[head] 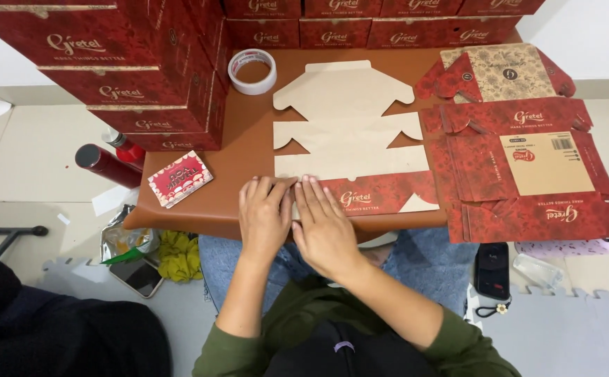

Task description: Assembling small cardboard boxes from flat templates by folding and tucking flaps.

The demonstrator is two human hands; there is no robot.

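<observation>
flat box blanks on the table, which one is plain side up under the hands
The flat box blank at the table's centre, pressed by both hands: its tan inner side faces up. The stack of blanks at right shows red print.

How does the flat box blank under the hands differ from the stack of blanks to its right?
The box blank under the hands lies singly, mostly plain tan side up, with its near flap folded to show red. The stack of blanks is several sheets deep, printed red side up, and untouched. The left hand and right hand press only the single blank. Both lie flat on the brown table.

My brown table (248, 157) carries a flat box blank (350, 132), a stack of red flat cartons (528, 174), a tape roll (252, 71), a small red packet (179, 179) and stacked red boxes (137, 84).
</observation>
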